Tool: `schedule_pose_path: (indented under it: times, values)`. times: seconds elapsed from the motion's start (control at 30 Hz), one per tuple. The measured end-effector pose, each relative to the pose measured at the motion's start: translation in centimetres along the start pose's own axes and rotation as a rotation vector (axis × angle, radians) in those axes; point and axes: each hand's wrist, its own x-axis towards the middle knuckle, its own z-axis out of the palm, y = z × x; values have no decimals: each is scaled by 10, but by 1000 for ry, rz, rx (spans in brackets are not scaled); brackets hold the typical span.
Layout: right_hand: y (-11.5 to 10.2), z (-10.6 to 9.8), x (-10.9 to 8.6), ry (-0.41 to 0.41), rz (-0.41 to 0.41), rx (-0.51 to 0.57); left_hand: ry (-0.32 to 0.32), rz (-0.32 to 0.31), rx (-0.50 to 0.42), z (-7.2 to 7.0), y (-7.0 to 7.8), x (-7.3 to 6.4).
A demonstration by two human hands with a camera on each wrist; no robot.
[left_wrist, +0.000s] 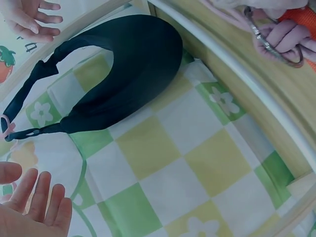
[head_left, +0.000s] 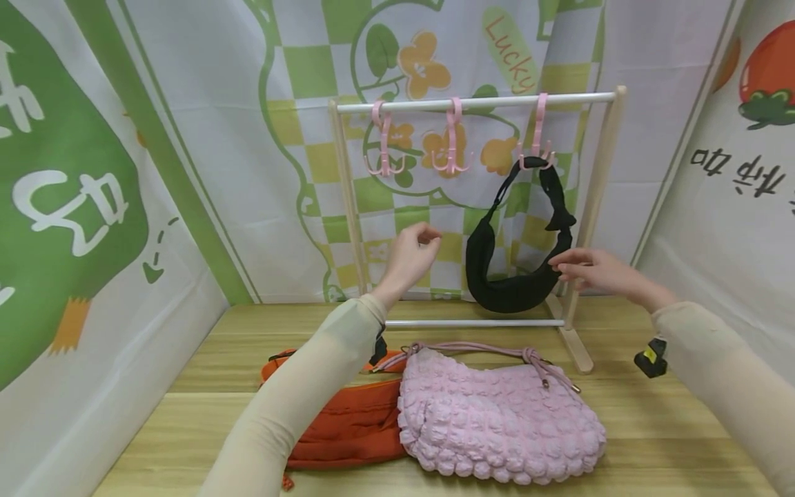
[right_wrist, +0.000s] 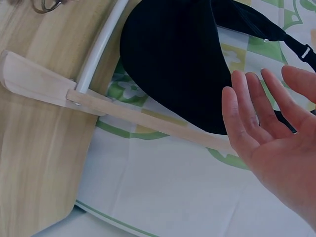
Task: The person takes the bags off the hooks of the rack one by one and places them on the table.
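Note:
A black shoulder bag (head_left: 512, 293) hangs by its strap from the right-hand pink hook (head_left: 539, 131) on the rack's top rail. My right hand (head_left: 599, 273) is beside the bag's right side, fingers loosely extended; in the right wrist view the fingertips overlap the bag's edge, and I cannot tell whether they touch it. My left hand (head_left: 413, 255) is in the air left of the bag, holding nothing, its fingers relaxed in the left wrist view. On the table lie a pink puffy bag (head_left: 497, 414) with a knotted strap and, partly behind my left forearm, an orange-red bag (head_left: 354, 428).
Two more pink hooks, a left one (head_left: 384, 145) and a middle one (head_left: 452, 141), hang from the white rail (head_left: 497, 102). The rack's wooden upright (head_left: 599, 186) and foot (head_left: 576, 351) stand at the right. A printed curtain (head_left: 223, 103) backs the wooden table (head_left: 192, 414).

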Motion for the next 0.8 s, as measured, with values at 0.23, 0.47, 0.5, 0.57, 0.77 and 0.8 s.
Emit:
schedule_pose_path:
  times: [0.23, 0.47, 0.5, 0.57, 0.77, 0.8]
  values:
    - [-10, -6, 0, 65, -36, -24, 26, 22, -2, -1, 6, 6]
    - [-12, -15, 3, 128, -87, -6, 93, 92, -26, 2, 5, 10]
    - [-12, -16, 3, 138, -94, -5, 100, 96, -30, 2, 5, 10]
    - [-14, -18, 4, 158, -98, -7, 116, 100, -30, 3, 5, 11]
    - [-17, -23, 5, 217, -67, -13, 156, 121, -48, 5, 6, 14]
    - [-18, -24, 6, 225, -62, -13, 161, 125, -49, 5, 7, 14]
